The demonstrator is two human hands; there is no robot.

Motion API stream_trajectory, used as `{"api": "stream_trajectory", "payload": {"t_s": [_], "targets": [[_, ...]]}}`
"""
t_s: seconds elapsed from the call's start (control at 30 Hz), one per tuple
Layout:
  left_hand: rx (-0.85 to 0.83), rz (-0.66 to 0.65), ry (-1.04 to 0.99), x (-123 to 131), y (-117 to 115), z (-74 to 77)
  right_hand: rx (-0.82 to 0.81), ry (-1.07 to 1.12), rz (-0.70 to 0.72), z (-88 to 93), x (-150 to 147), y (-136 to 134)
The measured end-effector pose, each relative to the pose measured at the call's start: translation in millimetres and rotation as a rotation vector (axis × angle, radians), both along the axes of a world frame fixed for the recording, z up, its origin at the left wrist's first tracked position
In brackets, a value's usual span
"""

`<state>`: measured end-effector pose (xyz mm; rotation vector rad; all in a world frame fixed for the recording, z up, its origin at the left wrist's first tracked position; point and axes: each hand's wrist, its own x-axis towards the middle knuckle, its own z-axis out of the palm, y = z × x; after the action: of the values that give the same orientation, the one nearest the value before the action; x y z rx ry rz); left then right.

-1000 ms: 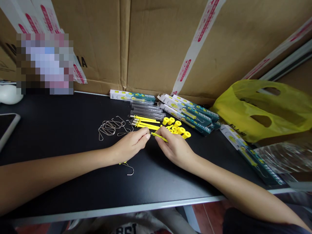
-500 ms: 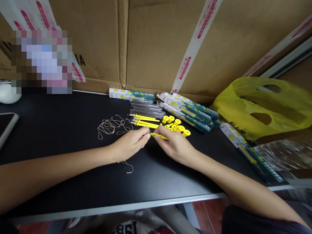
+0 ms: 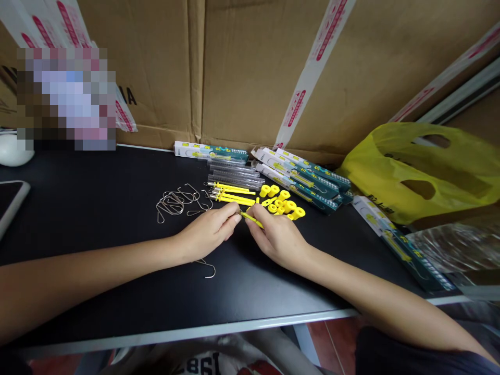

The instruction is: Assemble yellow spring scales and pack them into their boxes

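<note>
Both hands rest on a black table (image 3: pixel 97 208). My right hand (image 3: pixel 273 237) pinches a thin yellow rod (image 3: pixel 253 220) that lies slanted between thumb and fingers. My left hand (image 3: pixel 211 229) is closed in a pinch at the rod's left tip; what it grips there is too small to make out. A metal hook (image 3: pixel 209 268) sticks out from under my left wrist. Behind the hands lie a few yellow rods with metal ends (image 3: pixel 230 195), several yellow caps (image 3: pixel 283 203), clear tubes (image 3: pixel 234 174) and a tangle of wire hooks (image 3: pixel 177 202).
Green and white packs (image 3: pixel 300 179) lie at the back, another pack (image 3: pixel 402 245) at the right. A yellow plastic bag (image 3: pixel 422 172) sits at the right. Cardboard boxes (image 3: pixel 253 67) stand behind. A phone (image 3: pixel 10 200) and a white object (image 3: pixel 11 151) lie far left.
My right hand has shifted slightly left with the yellow rod, closing on the left hand's fingertips. The view has tilted a little; the rest is unmoved.
</note>
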<state>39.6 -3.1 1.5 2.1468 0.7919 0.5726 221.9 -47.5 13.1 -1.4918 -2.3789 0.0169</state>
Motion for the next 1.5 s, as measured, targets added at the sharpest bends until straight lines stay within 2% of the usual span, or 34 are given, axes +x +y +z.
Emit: {"api": "stream_trajectory", "payload": {"t_s": [0.23,0.47,0.6,0.73,0.93,1.07,1.2,1.37,1.5], "targets": [[-0.024,0.003,-0.034,0.2,-0.2,-0.6,-0.006,0.046,-0.020,-4.5,-2.1,-1.7],[-0.294,-0.049,-0.195,0.5,-0.1,-3.3,0.414,-0.166,0.103,-17.9,2.6,3.7],[-0.362,-0.114,-0.275,-0.1,0.2,-6.5,0.601,-0.269,0.186,-15.7,5.0,4.8],[-0.406,-0.138,-0.316,-0.5,-0.2,-7.6,0.714,-0.346,0.212,-9.9,5.3,4.0],[-0.539,-0.171,-0.329,-0.9,0.8,-3.7,0.781,-0.380,0.233,-2.2,6.3,6.5],[-0.642,-0.204,-0.327,-1.2,3.4,-2.1,0.808,-0.382,0.312,2.0,11.2,11.5],[-0.680,-0.215,-0.315,-0.5,6.0,-3.2,0.812,-0.386,0.380,4.6,15.8,15.0],[-0.691,-0.228,-0.296,1.1,6.0,-4.2,0.834,-0.421,0.392,7.2,17.7,17.7],[-0.677,-0.212,-0.299,1.3,4.5,-4.2,0.751,-0.320,0.379,5.2,19.1,19.1]]}}
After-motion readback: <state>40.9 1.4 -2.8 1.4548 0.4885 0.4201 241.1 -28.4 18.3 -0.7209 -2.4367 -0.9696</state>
